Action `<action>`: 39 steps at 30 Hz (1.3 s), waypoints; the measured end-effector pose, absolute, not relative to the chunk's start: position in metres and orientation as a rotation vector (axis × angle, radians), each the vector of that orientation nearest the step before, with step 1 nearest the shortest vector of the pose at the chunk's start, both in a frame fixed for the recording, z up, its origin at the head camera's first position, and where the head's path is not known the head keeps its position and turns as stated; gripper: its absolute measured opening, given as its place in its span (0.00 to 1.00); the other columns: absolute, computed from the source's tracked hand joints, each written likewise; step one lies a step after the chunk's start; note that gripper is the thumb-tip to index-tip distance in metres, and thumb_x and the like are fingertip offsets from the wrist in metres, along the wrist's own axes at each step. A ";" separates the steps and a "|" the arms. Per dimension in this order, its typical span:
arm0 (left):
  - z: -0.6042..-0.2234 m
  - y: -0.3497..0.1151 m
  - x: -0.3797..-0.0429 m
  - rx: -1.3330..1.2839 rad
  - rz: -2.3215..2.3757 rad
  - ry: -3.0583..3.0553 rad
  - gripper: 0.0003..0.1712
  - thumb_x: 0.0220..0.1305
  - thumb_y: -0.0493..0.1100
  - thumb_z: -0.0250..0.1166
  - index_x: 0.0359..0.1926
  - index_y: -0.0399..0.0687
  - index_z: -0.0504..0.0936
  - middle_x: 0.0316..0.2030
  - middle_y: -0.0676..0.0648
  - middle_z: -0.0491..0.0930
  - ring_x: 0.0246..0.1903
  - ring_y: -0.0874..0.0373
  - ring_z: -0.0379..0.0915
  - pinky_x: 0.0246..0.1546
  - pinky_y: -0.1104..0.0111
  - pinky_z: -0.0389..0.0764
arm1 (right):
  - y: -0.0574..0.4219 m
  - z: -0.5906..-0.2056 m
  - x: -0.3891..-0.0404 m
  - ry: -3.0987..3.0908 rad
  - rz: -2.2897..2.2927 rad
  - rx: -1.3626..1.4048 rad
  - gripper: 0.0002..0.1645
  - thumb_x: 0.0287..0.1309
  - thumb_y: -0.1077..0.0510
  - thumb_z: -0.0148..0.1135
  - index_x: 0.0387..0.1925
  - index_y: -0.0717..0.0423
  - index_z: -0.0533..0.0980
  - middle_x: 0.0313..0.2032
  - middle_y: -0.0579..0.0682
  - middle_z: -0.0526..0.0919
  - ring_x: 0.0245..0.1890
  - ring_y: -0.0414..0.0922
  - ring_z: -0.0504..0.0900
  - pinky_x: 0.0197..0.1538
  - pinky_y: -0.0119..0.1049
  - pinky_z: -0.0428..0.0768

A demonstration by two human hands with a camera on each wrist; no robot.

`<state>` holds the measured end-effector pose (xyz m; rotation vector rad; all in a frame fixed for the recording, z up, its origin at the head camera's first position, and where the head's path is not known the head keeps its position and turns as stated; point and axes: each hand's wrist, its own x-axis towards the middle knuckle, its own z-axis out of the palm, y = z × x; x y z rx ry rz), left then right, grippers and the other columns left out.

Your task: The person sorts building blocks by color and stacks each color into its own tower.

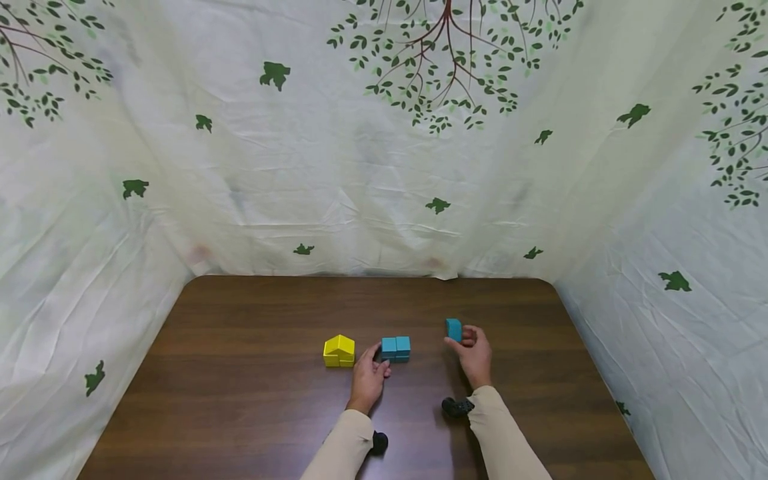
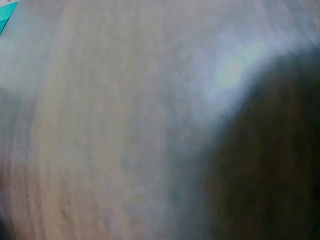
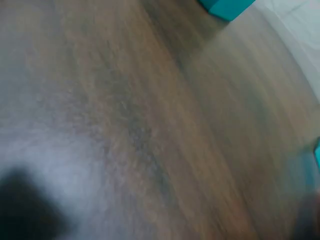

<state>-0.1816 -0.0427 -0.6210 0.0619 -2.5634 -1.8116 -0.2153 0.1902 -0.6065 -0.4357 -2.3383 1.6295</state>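
In the head view, a group of blue blocks point(image 1: 395, 348) stands at the middle of the table, with two square tops side by side. My left hand point(image 1: 369, 381) is at its left front corner, a fingertip along the left side and the thumb close to the front. Farther right, my right hand point(image 1: 476, 355) pinches a single blue block point(image 1: 454, 330) with a rounded edge, thumb at its near end and fingers on its right. A blue corner point(image 2: 6, 14) shows in the left wrist view. The right wrist view catches blue blocks point(image 3: 231, 7) at its top.
Left of my left hand stands a yellow house-shaped group of blocks point(image 1: 339, 351) with a peaked top. The brown wooden table point(image 1: 252, 413) has rounded far corners. A white cloth point(image 1: 360, 173) printed with leaves and branches hangs behind it and along both sides.
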 end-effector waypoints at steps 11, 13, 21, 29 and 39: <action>-0.618 -0.043 -0.181 0.077 -1.828 -2.560 0.27 0.63 0.29 0.61 0.63 0.31 0.69 0.42 0.40 0.74 0.28 0.59 0.76 0.36 0.69 0.81 | 0.182 -0.611 -0.235 -2.463 1.461 -0.454 0.34 0.45 0.59 0.77 0.50 0.69 0.70 0.42 0.63 0.73 0.42 0.56 0.73 0.47 0.49 0.72; -0.618 -0.043 -0.181 0.078 -1.827 -2.562 0.27 0.63 0.29 0.61 0.63 0.31 0.69 0.42 0.40 0.74 0.28 0.59 0.76 0.36 0.69 0.81 | 0.181 -0.611 -0.236 -2.480 1.428 -0.474 0.30 0.46 0.60 0.75 0.47 0.69 0.71 0.40 0.62 0.73 0.42 0.56 0.73 0.47 0.49 0.72; -0.617 -0.042 -0.180 0.070 -1.809 -2.560 0.26 0.63 0.30 0.61 0.63 0.32 0.69 0.41 0.41 0.75 0.27 0.60 0.76 0.37 0.70 0.81 | 0.180 -0.620 -0.235 -2.519 1.275 -0.399 0.22 0.49 0.60 0.73 0.43 0.66 0.76 0.39 0.61 0.76 0.43 0.57 0.72 0.50 0.52 0.67; -0.617 -0.042 -0.180 0.093 -1.819 -2.563 0.27 0.64 0.30 0.61 0.63 0.32 0.69 0.40 0.42 0.74 0.27 0.60 0.76 0.37 0.69 0.81 | 0.181 -0.623 -0.232 -2.524 1.278 -0.344 0.20 0.52 0.61 0.71 0.45 0.66 0.77 0.42 0.62 0.76 0.44 0.57 0.72 0.50 0.53 0.66; -0.617 -0.043 -0.178 0.077 -1.826 -2.554 0.27 0.63 0.29 0.61 0.63 0.32 0.69 0.39 0.42 0.74 0.27 0.60 0.76 0.36 0.70 0.81 | 0.180 -0.623 -0.226 -2.547 1.293 -0.291 0.20 0.55 0.60 0.69 0.48 0.65 0.77 0.46 0.62 0.77 0.46 0.58 0.73 0.56 0.55 0.62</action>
